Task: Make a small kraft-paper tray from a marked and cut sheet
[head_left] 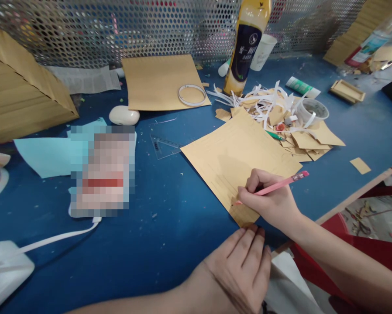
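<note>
1 pink pencil (277, 186), obliq. | R hand (274, 203): pinching it, tip to hand's L, nr kraft cardboard sheet's (235, 152) near corner | L hand (237, 261): fingers together, at same corner

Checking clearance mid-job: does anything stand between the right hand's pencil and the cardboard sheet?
Nothing visible does. The right hand holds the pink pencil with its tip at the brown cardboard sheet, near the sheet's lower corner. The left hand is by that corner, clear of the tip.
</note>
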Action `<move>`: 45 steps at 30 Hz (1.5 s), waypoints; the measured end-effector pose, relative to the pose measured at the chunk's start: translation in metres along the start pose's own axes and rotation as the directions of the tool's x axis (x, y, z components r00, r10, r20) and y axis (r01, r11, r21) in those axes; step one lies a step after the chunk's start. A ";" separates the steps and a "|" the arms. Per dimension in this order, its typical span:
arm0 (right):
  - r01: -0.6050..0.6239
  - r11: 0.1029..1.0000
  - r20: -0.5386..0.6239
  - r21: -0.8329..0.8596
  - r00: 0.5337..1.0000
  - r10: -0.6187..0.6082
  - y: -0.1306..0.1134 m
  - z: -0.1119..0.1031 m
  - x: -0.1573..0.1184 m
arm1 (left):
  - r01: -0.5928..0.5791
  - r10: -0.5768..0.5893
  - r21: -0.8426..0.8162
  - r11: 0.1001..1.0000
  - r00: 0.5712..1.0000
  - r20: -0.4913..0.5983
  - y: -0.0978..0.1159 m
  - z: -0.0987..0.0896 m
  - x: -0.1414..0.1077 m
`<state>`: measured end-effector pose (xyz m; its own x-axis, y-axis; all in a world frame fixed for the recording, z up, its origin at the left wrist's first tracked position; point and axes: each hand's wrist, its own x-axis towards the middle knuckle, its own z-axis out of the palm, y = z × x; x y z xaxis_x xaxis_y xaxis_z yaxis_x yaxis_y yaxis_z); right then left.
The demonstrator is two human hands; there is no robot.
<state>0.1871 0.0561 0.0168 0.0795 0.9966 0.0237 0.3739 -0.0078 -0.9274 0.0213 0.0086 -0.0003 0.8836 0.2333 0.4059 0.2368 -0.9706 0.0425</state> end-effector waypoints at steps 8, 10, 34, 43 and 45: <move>-0.027 1.000 -0.021 -0.010 0.999 0.026 0.000 0.000 0.000 | -0.014 0.014 0.003 1.000 1.000 0.021 0.000 -0.002 0.000; -0.037 0.999 -0.026 -0.003 0.999 0.037 0.000 0.000 0.000 | -0.021 0.021 0.006 1.000 0.999 0.032 0.000 -0.002 0.000; -0.034 0.999 -0.003 0.035 0.999 0.034 0.002 -0.001 0.001 | -0.007 0.007 -0.012 1.000 1.000 0.029 -0.001 -0.004 0.000; -0.109 0.974 0.007 0.200 0.994 0.110 -0.007 -0.011 0.007 | -0.020 0.019 0.009 1.000 0.999 0.051 -0.002 -0.006 0.002; -0.125 0.970 0.127 0.208 0.987 0.100 -0.014 -0.019 0.015 | -0.009 0.008 0.013 1.000 0.999 0.043 -0.002 -0.007 0.003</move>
<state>0.2011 0.0693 0.0371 -0.0016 0.9931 -0.1170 0.1601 -0.1153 -0.9803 0.0207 0.0105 0.0068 0.9021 0.2276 0.3665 0.2342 -0.9718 0.0269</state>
